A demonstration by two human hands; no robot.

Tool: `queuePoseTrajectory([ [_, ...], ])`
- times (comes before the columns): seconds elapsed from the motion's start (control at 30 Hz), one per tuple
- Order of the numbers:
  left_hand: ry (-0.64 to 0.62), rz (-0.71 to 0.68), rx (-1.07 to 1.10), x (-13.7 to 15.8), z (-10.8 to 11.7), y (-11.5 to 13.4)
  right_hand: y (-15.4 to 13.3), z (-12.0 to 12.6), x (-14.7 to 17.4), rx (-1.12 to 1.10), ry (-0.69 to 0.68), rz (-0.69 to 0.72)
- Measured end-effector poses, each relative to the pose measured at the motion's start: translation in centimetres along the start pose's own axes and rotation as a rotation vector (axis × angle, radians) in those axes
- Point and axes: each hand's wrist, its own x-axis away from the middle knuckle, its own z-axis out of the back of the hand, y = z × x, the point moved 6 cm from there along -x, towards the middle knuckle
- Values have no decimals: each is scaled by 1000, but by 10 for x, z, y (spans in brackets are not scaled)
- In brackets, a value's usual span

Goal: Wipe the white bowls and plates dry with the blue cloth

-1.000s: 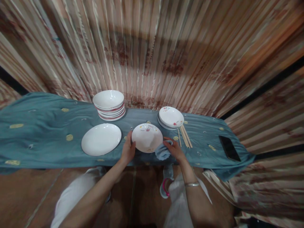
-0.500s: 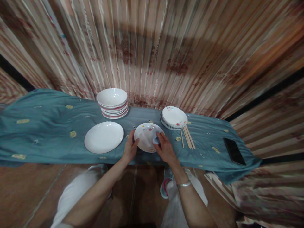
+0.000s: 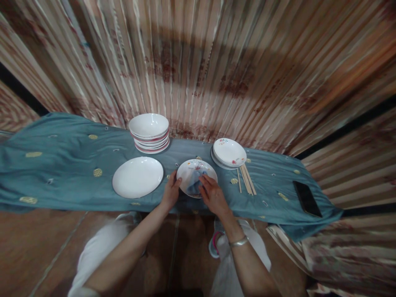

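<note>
A small white plate (image 3: 183, 172) with a floral pattern along its far rim is in front of me near the table's front edge. My left hand (image 3: 172, 190) grips its left rim, thumb on top and fingers at the outer side. Over the plate's right side, my right hand (image 3: 212, 193) has its fingers bent around the edge of a blue-grey cloth (image 3: 194, 183). The cloth lies against the plate's inner face, and the fingers partly cover it.
A large white plate (image 3: 137, 177) lies to the left, with stacked white bowls (image 3: 149, 126) behind it. Stacked floral plates (image 3: 229, 152) stand at the back right beside wooden chopsticks (image 3: 246, 180). A black phone (image 3: 307, 199) rests far right on the teal tablecloth (image 3: 71, 177).
The cloth shows more widely across the plate's middle, and my right fingers sit slightly lower. My left hand keeps its hold on the rim. The whole view has shifted slightly.
</note>
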Motion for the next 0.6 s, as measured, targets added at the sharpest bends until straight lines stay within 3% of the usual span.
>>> queuePoseTrajectory([
  [0.23,-135,-433,-379,11,-8,37,-1,0,-1,105,-79,4],
  [0.43,-166,-373,-542,8,-14,36,-7,0,-2,83,-85,4],
  [0.6,-138,-363,-444,-6,-12,41,-7,-2,-2,70,-81,-17],
])
